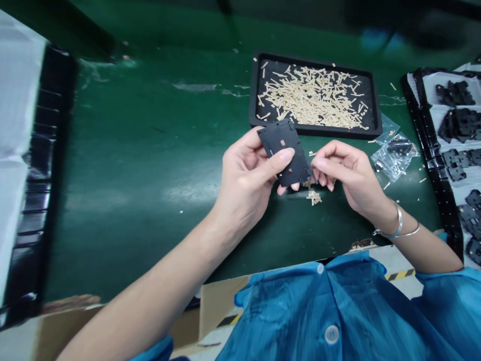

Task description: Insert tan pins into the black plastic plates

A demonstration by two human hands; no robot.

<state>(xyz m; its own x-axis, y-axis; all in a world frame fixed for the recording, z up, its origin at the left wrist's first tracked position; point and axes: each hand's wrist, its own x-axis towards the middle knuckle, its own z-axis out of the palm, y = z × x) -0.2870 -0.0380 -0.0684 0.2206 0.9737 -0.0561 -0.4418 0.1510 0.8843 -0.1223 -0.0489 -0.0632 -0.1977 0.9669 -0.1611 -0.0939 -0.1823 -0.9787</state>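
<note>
My left hand (pixel 250 173) grips a flat black plastic plate (pixel 287 163), thumb across its face and fingers behind. The plate is tilted and has small cut-outs and notches along its edges. At its lower right corner my right hand (pixel 341 170) is closed in a pinch, with fingertips right by the edge. What the pinch holds, if anything, is too small to make out. Below the fingers lies a small heap of pale strips (pixel 314 198) on the green table (pixel 143 165). Many more pale strips (pixel 315 98) fill a black tray (pixel 315 129) behind the hands.
Clear plastic bags (pixel 396 155) with dark bits inside lie right of my right hand. Further right, a black-edged container (pixel 432 145) holds several black plastic parts (pixel 460 125). Another black-edged container (pixel 41 165) stands at the left. Stray strips dot the table.
</note>
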